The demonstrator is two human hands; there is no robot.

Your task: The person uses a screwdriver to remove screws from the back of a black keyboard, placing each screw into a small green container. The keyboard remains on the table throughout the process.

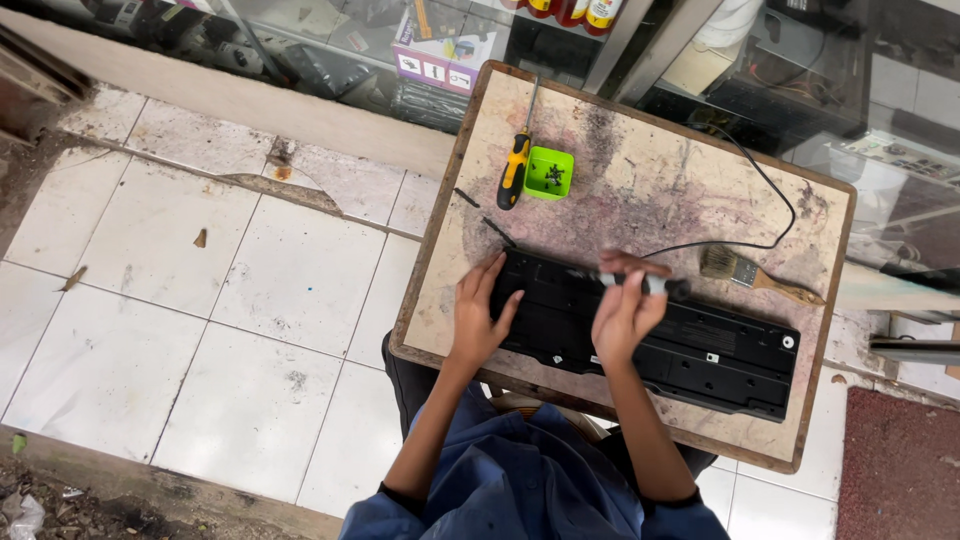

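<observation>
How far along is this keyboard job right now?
Done: the keyboard lies face down, and loose screws sit in the green tray. In hand: left hand steadies it while right hand works a tool on its back. Left: the back cover is still on.

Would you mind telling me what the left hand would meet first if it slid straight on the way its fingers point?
The left hand lies on the black keyboard's end, fingers pointing away from the person. Straight on it would probably first meet the small black strip on the table, with the screwdriver beyond.
</observation>
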